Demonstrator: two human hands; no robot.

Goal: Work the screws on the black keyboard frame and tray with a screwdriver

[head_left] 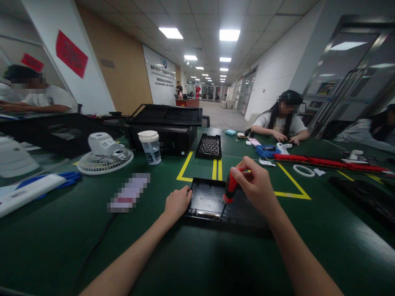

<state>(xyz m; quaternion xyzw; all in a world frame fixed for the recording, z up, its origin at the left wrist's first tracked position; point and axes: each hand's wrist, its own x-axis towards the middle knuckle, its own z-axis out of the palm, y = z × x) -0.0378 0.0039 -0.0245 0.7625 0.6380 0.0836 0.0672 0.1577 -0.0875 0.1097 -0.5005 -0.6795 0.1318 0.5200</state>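
Note:
A shallow black plastic panel (pixel 205 195) with raised edges lies on the green table in front of me. My left hand (pixel 178 203) grips its left edge, thumb and fingers closed on the rim. In my right hand (pixel 256 183) is a red and black screwdriver (pixel 229 187), pinched near the top of its handle. The screwdriver stands nearly upright, its shaft pointing down at the panel's near side, beside a light strip (pixel 208 214). Whether the tip sits in a screw is too small to tell. My right hand and forearm cover part of the panel's right side.
Beyond the panel stands a black tray (pixel 210 146) of small parts. To the left are a water cup (pixel 150 148), a white fan (pixel 105 154) and a phone (pixel 129 192) with a cable. A blue box (pixel 268 151) and red strip (pixel 327 161) lie right, near a seated person.

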